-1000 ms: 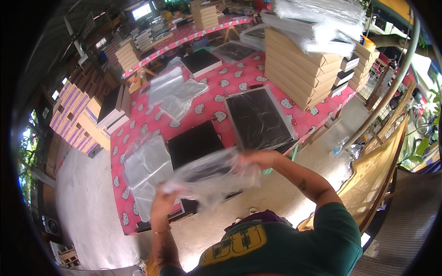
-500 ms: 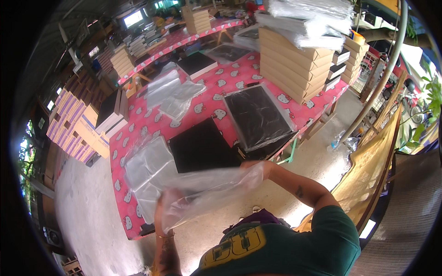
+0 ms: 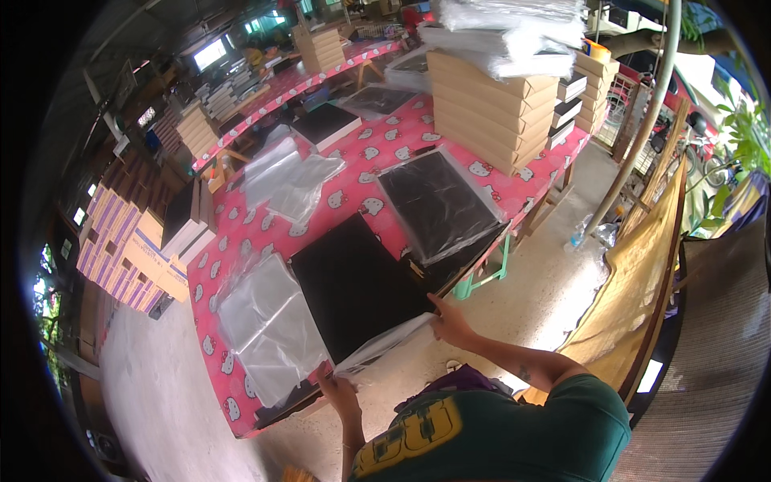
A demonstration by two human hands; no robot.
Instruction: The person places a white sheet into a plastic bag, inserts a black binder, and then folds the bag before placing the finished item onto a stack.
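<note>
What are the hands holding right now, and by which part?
Both hands hold a clear plastic bag by its near open edge, left hand at one corner, right hand at the other, against the black flat board.

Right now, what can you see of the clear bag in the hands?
The clear bag is thin, glossy, see-through plastic, stretched along the near edge of the black board on the pink table. The left hand pinches one end, the right hand the other. Whether the board is inside it cannot be told.
</note>
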